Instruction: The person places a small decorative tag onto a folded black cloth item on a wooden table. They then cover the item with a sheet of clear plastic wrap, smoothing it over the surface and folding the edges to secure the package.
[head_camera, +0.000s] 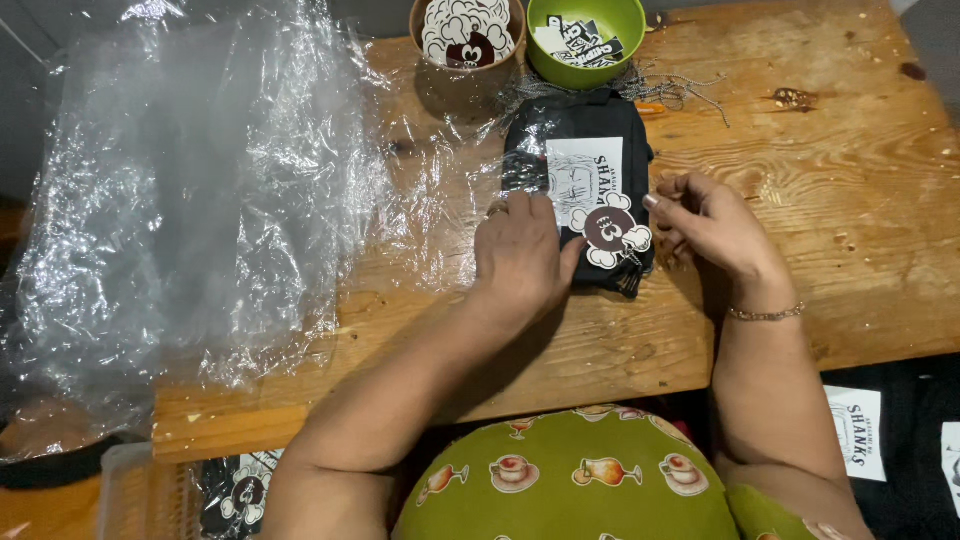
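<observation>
A folded black garment (590, 130) with a white printed label lies on the wooden table (850, 200), partly inside a clear plastic bag. A brown and white cartoon-shaped tag (610, 230) rests on its near end. My left hand (520, 255) lies flat on the garment's left side, fingers together, a ring on one finger. My right hand (705, 225) touches the garment's right edge with curled fingers, a bracelet at the wrist. Whether the right fingers pinch anything is hidden.
A heap of clear plastic bags (190, 190) covers the table's left. At the far edge stand a brown bowl (465, 40) of cartoon tags and a green bowl (585, 40) of black and white labels, with thin ball chains (680, 90) beside them. More packed garments (240, 490) sit below.
</observation>
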